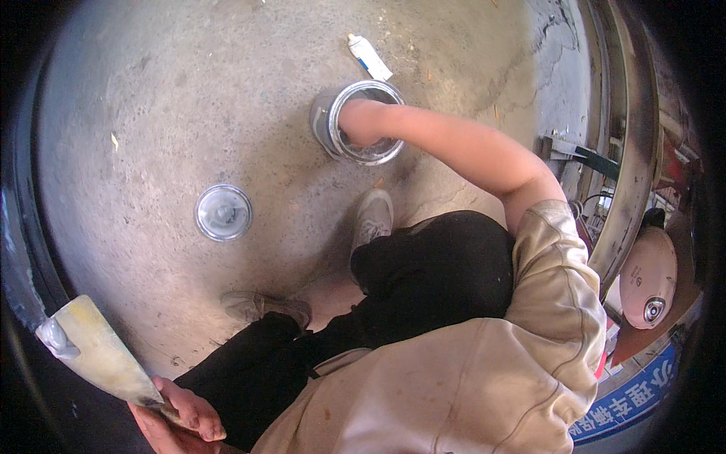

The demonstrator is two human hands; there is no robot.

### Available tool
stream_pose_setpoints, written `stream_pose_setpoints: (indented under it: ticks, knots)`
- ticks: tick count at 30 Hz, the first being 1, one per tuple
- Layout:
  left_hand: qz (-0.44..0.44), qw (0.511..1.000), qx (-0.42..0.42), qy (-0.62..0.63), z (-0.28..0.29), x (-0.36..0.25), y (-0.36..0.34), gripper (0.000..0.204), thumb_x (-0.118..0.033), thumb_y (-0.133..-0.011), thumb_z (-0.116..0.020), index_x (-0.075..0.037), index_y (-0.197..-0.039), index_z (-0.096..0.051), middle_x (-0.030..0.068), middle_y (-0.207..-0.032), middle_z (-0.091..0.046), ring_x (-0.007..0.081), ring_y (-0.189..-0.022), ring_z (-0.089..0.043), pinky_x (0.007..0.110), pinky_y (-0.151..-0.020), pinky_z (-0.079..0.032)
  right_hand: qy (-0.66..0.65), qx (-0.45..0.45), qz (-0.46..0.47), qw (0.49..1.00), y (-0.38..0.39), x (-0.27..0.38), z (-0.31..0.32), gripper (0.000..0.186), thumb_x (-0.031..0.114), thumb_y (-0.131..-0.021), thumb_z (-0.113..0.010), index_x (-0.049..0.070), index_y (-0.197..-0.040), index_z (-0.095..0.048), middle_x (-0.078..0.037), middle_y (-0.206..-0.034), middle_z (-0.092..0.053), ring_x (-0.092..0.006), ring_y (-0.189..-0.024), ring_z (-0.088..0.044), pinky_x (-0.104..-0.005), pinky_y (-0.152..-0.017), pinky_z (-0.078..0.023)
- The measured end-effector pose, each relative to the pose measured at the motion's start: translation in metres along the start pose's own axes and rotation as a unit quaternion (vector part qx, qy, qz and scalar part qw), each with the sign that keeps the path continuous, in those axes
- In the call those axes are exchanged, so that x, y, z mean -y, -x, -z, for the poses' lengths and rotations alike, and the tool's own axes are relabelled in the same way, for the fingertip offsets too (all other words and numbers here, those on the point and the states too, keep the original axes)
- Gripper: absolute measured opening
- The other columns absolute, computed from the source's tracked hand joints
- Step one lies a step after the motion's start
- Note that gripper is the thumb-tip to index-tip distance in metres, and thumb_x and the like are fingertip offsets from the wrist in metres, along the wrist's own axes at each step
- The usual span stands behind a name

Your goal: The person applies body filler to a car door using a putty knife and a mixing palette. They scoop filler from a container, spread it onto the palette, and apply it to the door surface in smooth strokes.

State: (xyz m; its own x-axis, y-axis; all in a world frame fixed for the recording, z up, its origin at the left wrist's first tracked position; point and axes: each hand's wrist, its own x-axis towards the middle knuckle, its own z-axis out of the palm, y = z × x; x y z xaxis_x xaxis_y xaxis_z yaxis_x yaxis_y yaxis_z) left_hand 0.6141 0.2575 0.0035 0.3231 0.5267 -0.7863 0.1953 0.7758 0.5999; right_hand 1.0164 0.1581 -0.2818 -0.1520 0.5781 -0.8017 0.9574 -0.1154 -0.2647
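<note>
In my left hand (189,412), at the lower left, the fingers are wrapped round the handle of a broad putty knife (106,354). Its wide, smeared blade points up and left, and a lump of grey putty (57,338) sits at the blade's outer corner. My right arm stretches forward, and my right hand (363,121) reaches down inside an open metal can (321,129) on the floor. The can's wall hides the fingers and whatever they touch. A round lid (224,213), smeared with grey, lies on the floor left of the can.
A white tube (370,57) lies just beyond the can on the concrete floor (204,98). My shoes (373,216) are close behind the can. Along the right side stands a shelf or bench (643,121) with a pinkish oval object (647,276) and a blue sign (631,401).
</note>
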Motion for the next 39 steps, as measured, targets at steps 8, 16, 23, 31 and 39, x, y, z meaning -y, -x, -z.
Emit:
stream_pose_setpoints:
  ticks: [8, 16, 23, 31, 39]
  knots:
    - [-0.040, 0.999, 0.034, 0.013, 0.003, 0.004, 0.001, 0.046, -0.046, -0.100, -0.050, 0.000, -0.105, -0.048, 0.0052, -0.073, -0.044, 0.0146, -0.048, -0.038, 0.027, -0.038, -0.036, -0.038, -0.050, -0.025, 0.998, -0.002, -0.017, -0.023, 0.022, 0.008, -0.074, -0.065, 0.001, -0.094, -0.069, -0.022, -0.099, -0.069, -0.0379, -0.097, -0.066, -0.0464, -0.084, -0.053]
    - [-0.054, 0.998, 0.031, -0.004, 0.006, 0.008, 0.005, 0.051, -0.045, -0.101, -0.048, 0.001, -0.122, -0.047, 0.0053, -0.075, -0.042, 0.0151, -0.049, -0.039, 0.028, -0.039, -0.037, -0.037, -0.057, -0.011, 0.998, 0.005, -0.015, -0.021, 0.027, 0.005, -0.074, -0.065, 0.004, -0.101, -0.069, -0.020, -0.102, -0.069, -0.0379, -0.100, -0.065, -0.0455, -0.086, -0.053]
    - [-0.082, 0.996, 0.004, 0.040, 0.005, 0.013, 0.006, 0.050, -0.041, -0.104, -0.043, 0.000, -0.132, -0.043, 0.0052, -0.074, -0.040, 0.0144, -0.047, -0.033, 0.028, -0.037, -0.037, -0.027, -0.077, 0.078, 0.994, 0.017, -0.019, -0.022, 0.024, 0.005, -0.073, -0.065, 0.000, -0.097, -0.069, -0.021, -0.097, -0.069, -0.0401, -0.096, -0.065, -0.0474, -0.083, -0.052]
    - [-0.069, 0.996, 0.053, 0.019, 0.013, 0.013, 0.001, 0.049, -0.042, -0.104, -0.041, -0.002, -0.133, -0.043, 0.0051, -0.075, -0.041, 0.0145, -0.048, -0.033, 0.029, -0.037, -0.037, -0.042, 0.002, 0.066, 0.997, 0.016, -0.020, -0.014, 0.030, 0.006, -0.075, -0.060, 0.000, -0.104, -0.068, -0.022, -0.101, -0.069, -0.0399, -0.100, -0.065, -0.0466, -0.085, -0.051]
    - [-0.056, 0.998, 0.025, 0.021, 0.013, 0.012, 0.001, 0.045, -0.045, -0.104, -0.042, -0.003, -0.120, -0.047, 0.0052, -0.076, -0.043, 0.0159, -0.051, -0.037, 0.029, -0.038, -0.041, -0.059, 0.070, 0.087, 0.992, 0.003, -0.036, -0.012, 0.033, 0.008, -0.077, -0.056, 0.000, -0.107, -0.067, -0.022, -0.105, -0.068, -0.0388, -0.097, -0.065, -0.0453, -0.083, -0.050]
